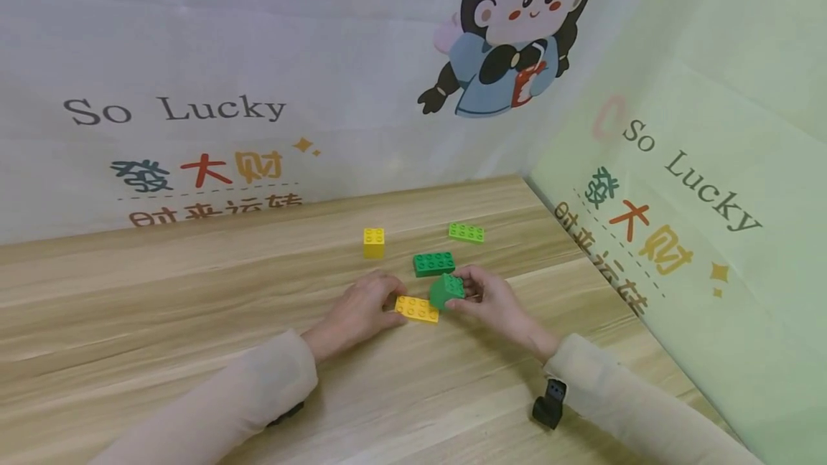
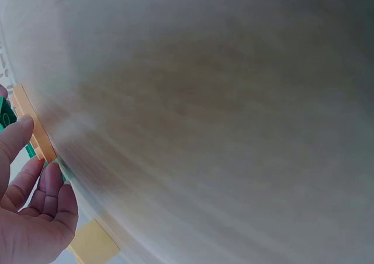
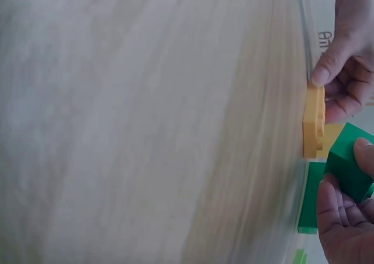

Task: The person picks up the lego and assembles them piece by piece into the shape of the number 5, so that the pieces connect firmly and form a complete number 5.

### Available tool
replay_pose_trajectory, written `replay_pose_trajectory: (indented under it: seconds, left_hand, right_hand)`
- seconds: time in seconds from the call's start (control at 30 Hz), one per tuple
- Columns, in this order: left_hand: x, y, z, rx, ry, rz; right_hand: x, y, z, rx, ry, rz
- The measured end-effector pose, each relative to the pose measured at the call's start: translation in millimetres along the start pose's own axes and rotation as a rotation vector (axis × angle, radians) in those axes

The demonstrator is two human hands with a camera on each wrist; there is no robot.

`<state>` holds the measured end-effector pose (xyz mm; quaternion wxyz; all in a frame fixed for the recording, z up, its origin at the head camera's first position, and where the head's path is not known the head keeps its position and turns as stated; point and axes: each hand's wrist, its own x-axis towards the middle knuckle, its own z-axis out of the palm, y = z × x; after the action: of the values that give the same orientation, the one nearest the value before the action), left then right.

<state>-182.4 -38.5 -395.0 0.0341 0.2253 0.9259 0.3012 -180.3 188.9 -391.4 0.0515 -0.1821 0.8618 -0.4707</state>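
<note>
A long yellow-orange toy brick (image 1: 417,309) lies studs up on the table, its left end pinched between the thumb and fingers of my left hand (image 1: 363,311). My right hand (image 1: 494,301) grips a green block-shaped brick (image 1: 446,291) by thumb and fingers, tilted, beside the yellow-orange brick's right end and overlapping it in the head view. The right wrist view has this green brick (image 3: 349,162) with its smooth side facing the camera. In the left wrist view, the thumb and fingers sit at the end of the yellow-orange brick (image 2: 35,127).
Just behind the hands is a long dark green brick (image 1: 434,264). A tall yellow brick (image 1: 374,243) stands farther back to the left, and a light green brick (image 1: 466,232) lies at the back right. Printed cloth (image 1: 362,128) hangs behind the wooden table (image 1: 161,293).
</note>
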Motion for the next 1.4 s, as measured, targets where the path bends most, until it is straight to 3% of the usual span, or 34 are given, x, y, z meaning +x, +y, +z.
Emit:
replay_pose_trajectory:
  seconds: [0.33,0.57,1.1,1.4]
  left_hand:
    - [0.3,-0.4,0.2,0.023,-0.005,0.03]
    - [0.5,-1.2,0.9,0.016,0.012,0.044]
    - [2.3,-1.3,0.1,0.044,0.008,0.07]
    - [2.1,-1.6,0.7,0.045,0.006,0.066]
  right_hand:
    - [-1.0,-3,12,0.022,-0.021,-0.005]
    - [0.9,-5,16,-0.019,-0.008,-0.043]
    - [1.6,-4,17,-0.076,-0.026,-0.124]
    - [-0.5,-5,14,-0.074,-0.06,-0.109]
